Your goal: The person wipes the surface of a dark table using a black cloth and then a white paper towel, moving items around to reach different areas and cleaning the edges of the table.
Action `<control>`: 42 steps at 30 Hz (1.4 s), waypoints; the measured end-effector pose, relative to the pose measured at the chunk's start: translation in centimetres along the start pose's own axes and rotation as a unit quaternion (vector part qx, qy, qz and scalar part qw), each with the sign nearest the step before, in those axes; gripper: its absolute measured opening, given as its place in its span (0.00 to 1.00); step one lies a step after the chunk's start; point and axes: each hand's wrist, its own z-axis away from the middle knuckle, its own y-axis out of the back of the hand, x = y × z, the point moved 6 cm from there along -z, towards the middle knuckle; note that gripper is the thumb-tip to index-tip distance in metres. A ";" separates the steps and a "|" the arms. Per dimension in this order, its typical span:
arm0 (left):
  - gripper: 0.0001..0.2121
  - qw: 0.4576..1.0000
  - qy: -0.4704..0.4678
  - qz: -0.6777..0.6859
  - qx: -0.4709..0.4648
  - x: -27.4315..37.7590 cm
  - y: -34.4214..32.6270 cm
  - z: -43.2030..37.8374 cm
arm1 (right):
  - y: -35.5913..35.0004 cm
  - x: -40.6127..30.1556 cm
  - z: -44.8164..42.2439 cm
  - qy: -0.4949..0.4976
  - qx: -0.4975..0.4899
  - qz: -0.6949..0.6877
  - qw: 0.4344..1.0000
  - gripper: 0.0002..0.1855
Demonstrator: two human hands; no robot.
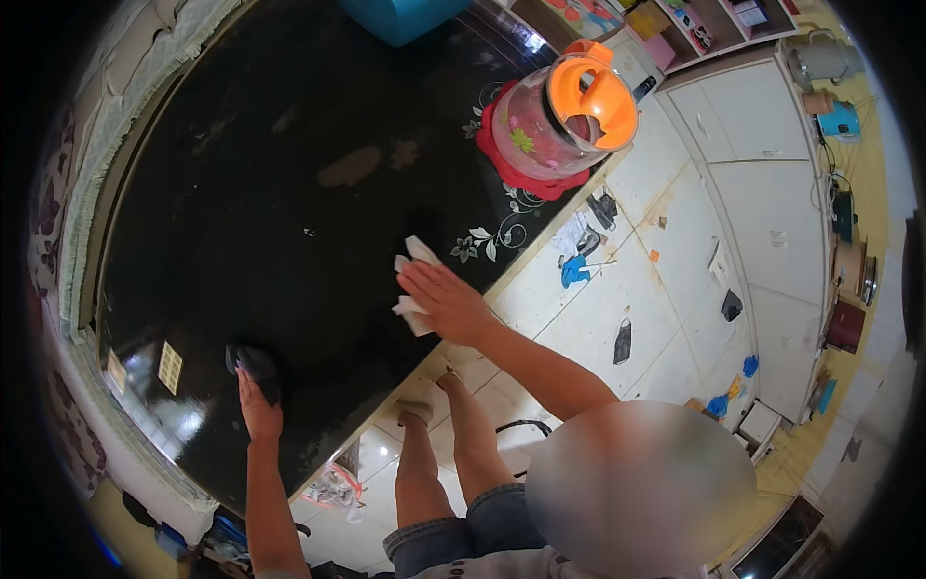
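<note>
My right hand [452,304] lies flat, fingers extended, on a white tissue or cloth [412,318]. It presses this against the glossy black tabletop [239,239], close to the near edge. Parts of the white piece stick out past the fingertips and below the palm. Over at the left, my left hand [260,412] has its fingers on a dark rounded object [255,368], too dark to name. Some of those fingers are hidden by it. Dull smudges [351,166] mark the middle of the black surface.
A clear pitcher with an orange lid [593,108] stands on a red crocheted mat [542,188] at the table's right edge. Behind is a blue container [401,18]. A sofa [79,239] borders the far left. Litter, including a black face mask [622,341], lies on the tiled floor [651,289].
</note>
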 end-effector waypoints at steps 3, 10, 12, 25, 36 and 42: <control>0.41 1.000 -0.009 -0.002 0.002 -0.8 -0.3 -0.1 | 2.5 5.6 1.5 -0.114 0.025 -0.005 0.993 0.31; 0.40 1.000 -0.010 -0.022 0.004 -1.5 -0.7 0.1 | 4.8 10.6 5.1 -0.328 0.339 -0.001 0.882 0.35; 0.39 1.000 -0.014 -0.017 0.006 -0.9 -0.7 0.0 | 3.0 12.3 6.8 -0.400 0.482 -0.155 0.764 0.35; 0.38 0.997 -0.043 -0.004 0.070 -0.6 -0.8 -0.4 | -5.2 0.0 10.6 -0.631 0.411 -0.300 0.585 0.16; 0.39 0.996 -0.059 0.018 0.060 -1.1 -0.9 -0.3 | 3.8 15.8 9.2 -0.559 0.542 -0.382 0.497 0.25; 0.38 0.996 -0.050 0.018 0.066 -2.6 -0.9 0.1 | 6.6 18.4 8.1 -0.564 0.503 -0.334 0.564 0.19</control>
